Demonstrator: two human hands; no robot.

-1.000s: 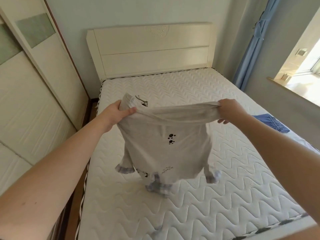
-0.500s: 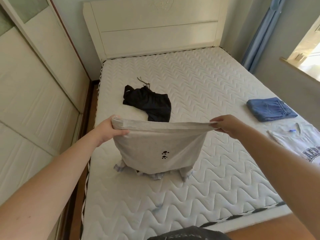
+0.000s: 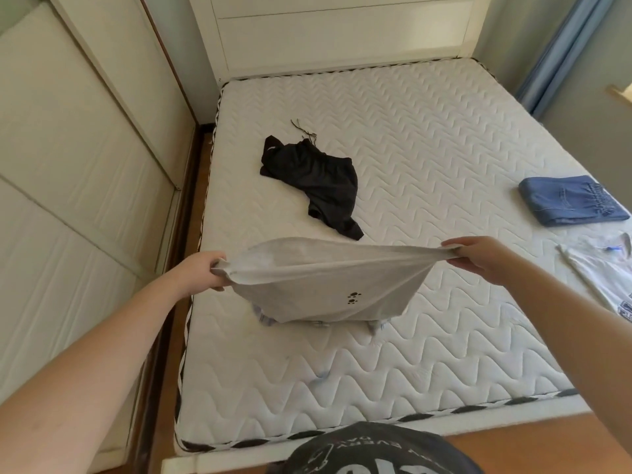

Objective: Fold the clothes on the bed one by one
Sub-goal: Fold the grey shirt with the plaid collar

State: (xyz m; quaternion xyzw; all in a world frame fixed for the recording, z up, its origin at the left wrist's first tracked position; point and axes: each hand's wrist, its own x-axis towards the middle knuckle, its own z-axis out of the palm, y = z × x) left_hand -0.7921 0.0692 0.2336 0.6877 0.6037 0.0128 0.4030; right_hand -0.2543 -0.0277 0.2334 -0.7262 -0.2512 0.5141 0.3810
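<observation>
A light grey garment [image 3: 321, 282] with a small black paw print is stretched between my hands, low over the white mattress [image 3: 427, 138]. Its plaid-trimmed lower edge touches the bed beneath it. My left hand [image 3: 201, 271] grips the garment's left end and my right hand [image 3: 478, 256] pinches its right end. A crumpled black pair of shorts [image 3: 314, 183] with drawstrings lies beyond the garment. At the right edge sit a folded blue garment [image 3: 567, 201] and a white printed T-shirt [image 3: 602, 275] lying flat.
The cream headboard [image 3: 342, 32] stands at the far end. A wardrobe [image 3: 68, 148] lines the left side, with a narrow wooden floor gap beside the bed. A blue curtain [image 3: 561, 49] hangs at the far right. The mattress foot edge is close below me.
I have lowered the grey garment from chest height toward the mattress, so its hem now bunches on the bed. The view tilted down, bringing the black shorts and the right-hand clothes into sight.
</observation>
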